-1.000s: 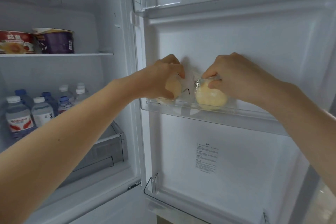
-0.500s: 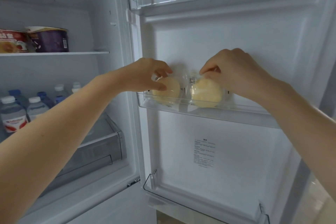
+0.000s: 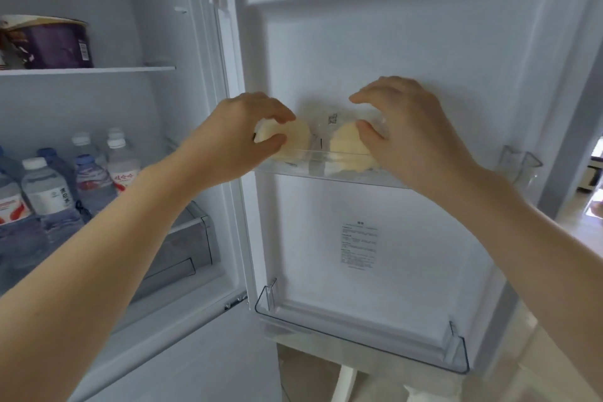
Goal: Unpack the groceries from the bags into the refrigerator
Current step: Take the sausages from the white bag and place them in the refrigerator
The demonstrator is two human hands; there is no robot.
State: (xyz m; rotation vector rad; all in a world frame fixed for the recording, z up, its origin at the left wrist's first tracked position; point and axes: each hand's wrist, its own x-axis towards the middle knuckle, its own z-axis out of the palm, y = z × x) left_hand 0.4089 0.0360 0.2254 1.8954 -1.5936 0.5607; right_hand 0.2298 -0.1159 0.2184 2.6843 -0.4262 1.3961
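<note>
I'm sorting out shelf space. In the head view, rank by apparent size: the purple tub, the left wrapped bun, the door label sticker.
1. purple tub, clearly largest as seen.
2. left wrapped bun, partly hidden by the left hand, and door label sticker look similar, so I won't rank them.

A home kitchen, seen at an open white refrigerator (image 3: 202, 81). Inside, a purple food tub (image 3: 52, 44) on a glass shelf (image 3: 130, 69), small water bottles (image 3: 49, 189) crowded below, a grey crisper drawer (image 3: 182, 245) under those. On the open door (image 3: 408, 52), clear plastic door bins (image 3: 326, 170) and a printed label (image 3: 359, 246). Past the door's right edge, a lit room with a pale floor (image 3: 590, 225), household in look, though too small to tell more.
</note>
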